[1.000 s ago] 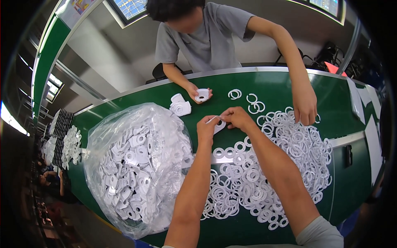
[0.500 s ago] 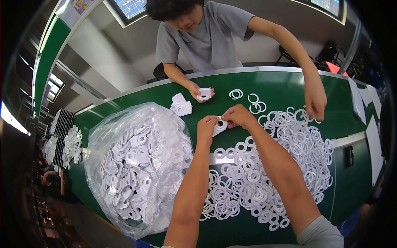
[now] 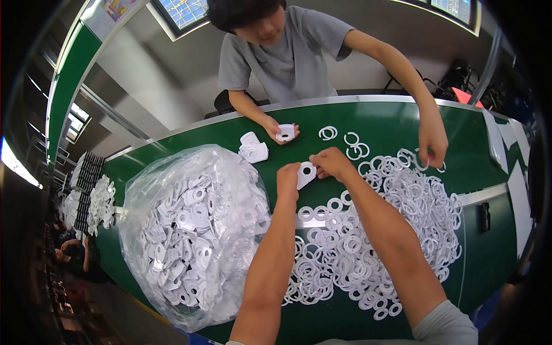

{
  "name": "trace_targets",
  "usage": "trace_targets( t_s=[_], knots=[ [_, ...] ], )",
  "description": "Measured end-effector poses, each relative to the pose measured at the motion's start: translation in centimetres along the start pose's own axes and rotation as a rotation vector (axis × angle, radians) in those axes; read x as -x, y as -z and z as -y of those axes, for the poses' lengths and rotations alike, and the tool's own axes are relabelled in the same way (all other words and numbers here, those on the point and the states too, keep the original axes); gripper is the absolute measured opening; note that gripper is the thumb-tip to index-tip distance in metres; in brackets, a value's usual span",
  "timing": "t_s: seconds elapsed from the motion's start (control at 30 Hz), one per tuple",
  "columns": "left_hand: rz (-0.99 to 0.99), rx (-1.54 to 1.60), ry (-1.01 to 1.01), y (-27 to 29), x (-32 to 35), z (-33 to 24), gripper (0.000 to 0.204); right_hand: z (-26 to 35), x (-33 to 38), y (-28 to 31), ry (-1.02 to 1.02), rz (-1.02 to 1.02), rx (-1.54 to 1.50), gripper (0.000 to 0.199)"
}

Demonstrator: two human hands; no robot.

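Note:
Between my hands is a white plastic plate with a rounded end and a round hole. My left hand pinches its left edge. My right hand has its fingers closed at the upper right edge, by the hole. Just nearer lie several flat white rings, at the edge of a loose heap of rings beneath my right forearm. Left of my arms, a clear plastic bag lies open, full of similar white plates.
Across the green table, a co-worker's hand holds a white plate. Their other hand is at a pile of open-gapped rings. Two plates and a few loose rings lie between us. A dark object is at right.
The white plate between my fingers has tilted, showing more of its face. The co-worker's reaching hand has shifted slightly left and holds a ring lifted off the pile's far edge.

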State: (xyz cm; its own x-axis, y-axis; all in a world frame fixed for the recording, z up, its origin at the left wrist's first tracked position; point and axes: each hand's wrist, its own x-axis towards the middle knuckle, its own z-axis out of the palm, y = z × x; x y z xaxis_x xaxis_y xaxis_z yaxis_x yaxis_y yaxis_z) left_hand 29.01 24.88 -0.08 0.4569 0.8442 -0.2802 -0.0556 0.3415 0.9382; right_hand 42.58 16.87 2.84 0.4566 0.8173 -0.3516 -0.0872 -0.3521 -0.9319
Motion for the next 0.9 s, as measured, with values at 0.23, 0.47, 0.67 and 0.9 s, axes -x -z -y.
trace_targets(
  t_s=[0.23,0.47,0.67,0.9],
  knots=[
    [0.010,0.271,0.245,-0.8,2.4,-2.0,0.019,2.1,3.0,0.0,-0.046,-0.118,-0.167,0.033],
    [0.244,0.186,0.126,0.8,11.6,-6.1,0.025,4.8,13.1,1.6,0.222,-0.235,0.024,0.031],
    [0.620,-0.310,-0.246,12.2,27.7,-9.0,0.021,4.2,30.1,-3.8,0.447,-0.075,0.095,0.032],
    [0.473,-0.884,-0.419,35.4,49.1,-6.3,0.013,-6.2,42.5,-8.1,0.261,0.247,0.209,0.023]
  ],
)
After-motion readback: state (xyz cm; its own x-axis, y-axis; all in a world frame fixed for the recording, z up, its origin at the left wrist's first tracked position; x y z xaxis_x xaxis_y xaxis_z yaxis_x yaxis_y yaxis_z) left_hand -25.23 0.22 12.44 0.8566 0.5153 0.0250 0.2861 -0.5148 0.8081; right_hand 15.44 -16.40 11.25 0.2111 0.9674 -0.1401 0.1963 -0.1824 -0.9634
